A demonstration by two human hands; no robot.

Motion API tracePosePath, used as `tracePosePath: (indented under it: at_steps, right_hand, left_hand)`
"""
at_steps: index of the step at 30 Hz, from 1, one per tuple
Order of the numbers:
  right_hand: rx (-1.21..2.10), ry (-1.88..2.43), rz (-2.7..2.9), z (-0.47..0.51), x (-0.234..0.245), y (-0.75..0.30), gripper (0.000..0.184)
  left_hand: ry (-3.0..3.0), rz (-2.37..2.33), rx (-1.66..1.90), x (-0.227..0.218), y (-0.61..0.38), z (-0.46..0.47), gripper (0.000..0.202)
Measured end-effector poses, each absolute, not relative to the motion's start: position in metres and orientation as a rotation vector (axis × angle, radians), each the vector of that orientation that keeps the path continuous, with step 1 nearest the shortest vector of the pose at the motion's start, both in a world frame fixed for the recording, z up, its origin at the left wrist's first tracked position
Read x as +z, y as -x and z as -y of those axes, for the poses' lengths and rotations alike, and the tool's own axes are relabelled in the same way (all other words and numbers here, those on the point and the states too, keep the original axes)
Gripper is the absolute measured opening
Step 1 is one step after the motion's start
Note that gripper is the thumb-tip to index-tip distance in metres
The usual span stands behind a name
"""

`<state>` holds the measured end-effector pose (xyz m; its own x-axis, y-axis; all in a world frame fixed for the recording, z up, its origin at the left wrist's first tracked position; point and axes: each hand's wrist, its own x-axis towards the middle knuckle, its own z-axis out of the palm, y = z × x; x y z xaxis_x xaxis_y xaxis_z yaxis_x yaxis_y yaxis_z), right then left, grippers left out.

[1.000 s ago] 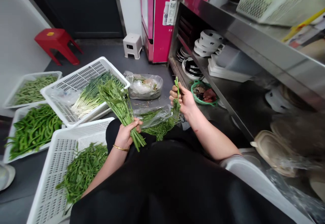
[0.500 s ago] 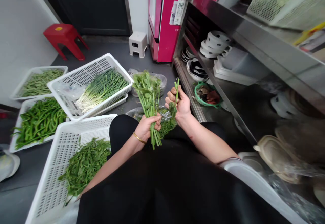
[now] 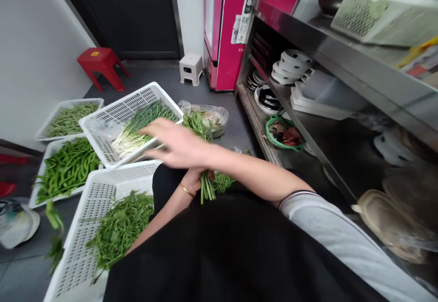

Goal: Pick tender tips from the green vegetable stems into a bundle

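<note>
My left hand [image 3: 193, 179], with a gold bangle at the wrist, is closed around a bunch of leafy green stems [image 3: 207, 188]. My right forearm crosses in front and hides part of that hand and bunch. My right hand [image 3: 174, 143], smeared by motion, reaches leftward with its fingers apart and nothing in them. A blurred green sprig [image 3: 54, 217] appears in the air by the left rim of a white basket [image 3: 73, 247]. Inside that basket lies a heap of leafy greens [image 3: 119, 231].
Further left are baskets of green chillies [image 3: 70, 167], long beans [image 3: 71, 118] and spring onions [image 3: 143, 122]. A plastic tub [image 3: 217, 131] with trimmings sits ahead. Metal shelves [image 3: 318, 37] with dishes line my right. A red stool [image 3: 101, 67] and white stool [image 3: 190, 68] stand behind.
My right hand has swung left across my left wrist and let go of the green stem it held. A sprig now shows near the basket's left edge. The left hand keeps its bunch.
</note>
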<state>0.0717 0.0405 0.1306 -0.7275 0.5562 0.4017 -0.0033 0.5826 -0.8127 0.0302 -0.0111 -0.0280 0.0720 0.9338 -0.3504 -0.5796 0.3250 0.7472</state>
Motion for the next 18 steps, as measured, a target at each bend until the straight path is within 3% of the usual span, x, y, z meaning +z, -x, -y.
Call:
tracePosePath:
  at_steps: [3, 6, 9, 13, 18]
  right_hand:
    - [1.114, 0.798, 1.873, -0.068, 0.097, -0.138, 0.028]
    - [1.426, 1.102, 1.702, -0.071, 0.047, -0.185, 0.034]
    - [1.695, 1.075, 1.791, -0.048, 0.012, -0.2, 0.034]
    - [1.354, 1.114, 1.786, -0.025, 0.017, -0.23, 0.03]
    - [1.491, 1.066, 1.691, -0.025, 0.034, -0.268, 0.03]
  left_hand:
    - [-0.559, -0.695, 1.092, -0.027, -0.023, 0.01, 0.028]
    - [-0.62, -0.535, 1.046, -0.027, -0.023, 0.005, 0.029]
    - [-0.669, -0.494, 1.026, -0.027, -0.027, -0.001, 0.037]
    - [-0.705, -0.484, 0.978, -0.026, -0.027, -0.003, 0.049]
    - [-0.722, -0.515, 0.947, -0.022, -0.033, -0.001, 0.077]
